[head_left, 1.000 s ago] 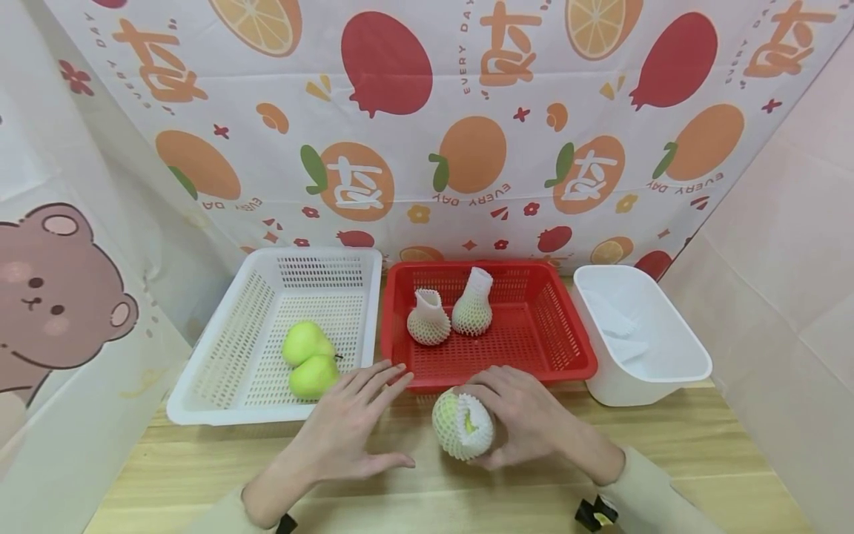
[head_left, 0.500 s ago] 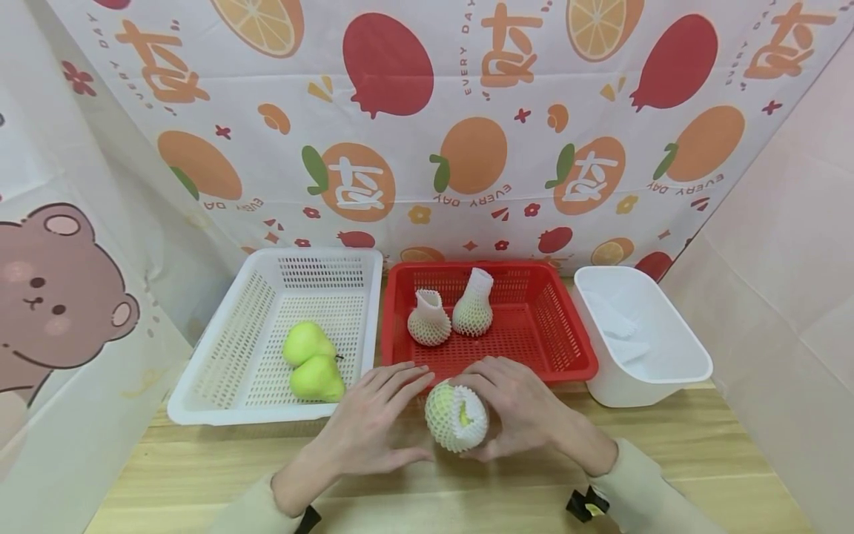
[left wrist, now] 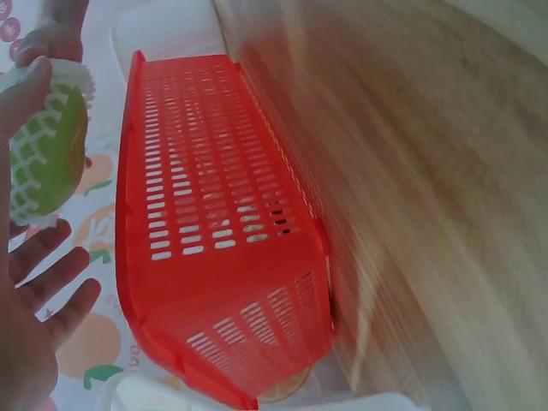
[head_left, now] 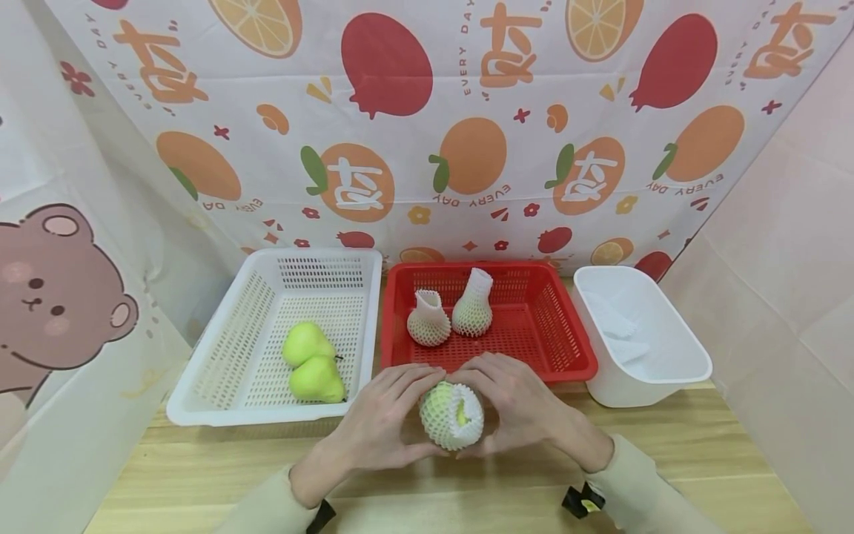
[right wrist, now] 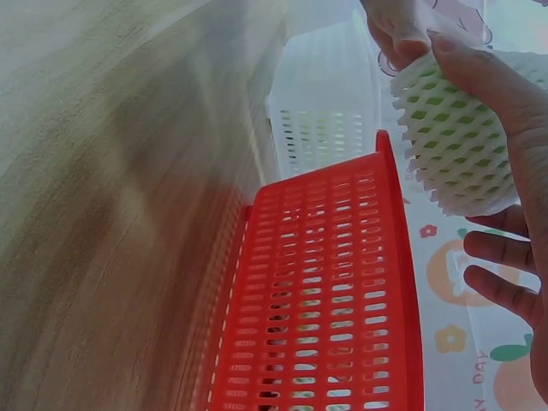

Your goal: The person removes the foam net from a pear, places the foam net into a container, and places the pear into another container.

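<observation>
Between my hands, above the wooden table's front part, a green pear (head_left: 438, 417) in a white foam net is held. Some of its green skin shows through the net's open end. My left hand (head_left: 382, 417) holds its left side between thumb and fingers; in the left wrist view the thumb lies on the net of the pear (left wrist: 47, 154). My right hand (head_left: 517, 406) grips the right side. In the right wrist view its thumb presses the netted pear (right wrist: 454, 128), with the other fingers spread beneath.
A red basket (head_left: 490, 363) just beyond my hands holds two netted pears (head_left: 472, 311). To the left, a white basket (head_left: 216, 356) contains two bare pears (head_left: 316, 378). On the right, a white bin (head_left: 674, 348) holds white foam nets (head_left: 614, 319).
My left hand has moved right and come onto the pear. The right hand has shifted slightly left and away from me with the pear.
</observation>
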Tool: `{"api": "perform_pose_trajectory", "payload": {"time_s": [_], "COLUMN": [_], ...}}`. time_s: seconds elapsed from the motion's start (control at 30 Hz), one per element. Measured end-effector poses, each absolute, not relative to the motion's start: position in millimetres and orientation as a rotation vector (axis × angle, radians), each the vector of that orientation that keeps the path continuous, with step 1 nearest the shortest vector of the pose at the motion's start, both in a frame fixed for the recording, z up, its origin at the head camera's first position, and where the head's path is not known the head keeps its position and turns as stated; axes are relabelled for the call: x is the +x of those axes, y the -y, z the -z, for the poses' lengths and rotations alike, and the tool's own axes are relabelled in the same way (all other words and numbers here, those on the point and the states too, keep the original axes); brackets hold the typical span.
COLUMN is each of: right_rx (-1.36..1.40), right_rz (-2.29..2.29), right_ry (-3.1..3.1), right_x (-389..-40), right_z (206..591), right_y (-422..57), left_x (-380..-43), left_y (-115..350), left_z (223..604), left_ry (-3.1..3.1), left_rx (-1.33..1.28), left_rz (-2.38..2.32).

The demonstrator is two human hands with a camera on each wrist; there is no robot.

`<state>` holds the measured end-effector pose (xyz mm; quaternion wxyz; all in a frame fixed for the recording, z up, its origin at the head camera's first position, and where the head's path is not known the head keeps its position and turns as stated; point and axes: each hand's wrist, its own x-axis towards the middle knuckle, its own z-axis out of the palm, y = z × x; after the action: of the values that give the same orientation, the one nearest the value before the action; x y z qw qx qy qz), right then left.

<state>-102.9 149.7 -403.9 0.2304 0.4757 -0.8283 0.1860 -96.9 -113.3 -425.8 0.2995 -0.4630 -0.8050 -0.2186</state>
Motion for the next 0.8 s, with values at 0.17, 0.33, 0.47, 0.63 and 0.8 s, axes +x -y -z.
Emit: {"api": "perform_pose_trajectory", "payload": {"time_s": [0.17,0.33,0.47,0.63,0.8], "right_rx": [1.31,1.308,1.317,1.336,1.352], "right_rz": [-0.553,-0.578,-0.598,-0.642,-0.683], "right_ry": [2.275,2.28,2.267,2.236,2.215], "right_x": [-103.4,-103.4,-104.0,-105.4,-106.2], "right_z": [402.1,402.4,403.7,405.9,407.6], "right_y": [-148.3,-148.1,-148.6,-150.0,-151.4], "left_x": [-96.9,-98.4,-99.9,-99.1,-98.8], "left_y": [109.9,108.4,107.0,104.8,103.1], "left_z": [427.7,430.3,431.7,432.2,432.3], "left_ry": [2.14,2.13,2.115,2.118,2.12], "left_rx": [-1.23,-1.24,-1.262,-1.27,-1.264], "left_rz": [0.637,0.684,0.726,0.787,0.801]}}
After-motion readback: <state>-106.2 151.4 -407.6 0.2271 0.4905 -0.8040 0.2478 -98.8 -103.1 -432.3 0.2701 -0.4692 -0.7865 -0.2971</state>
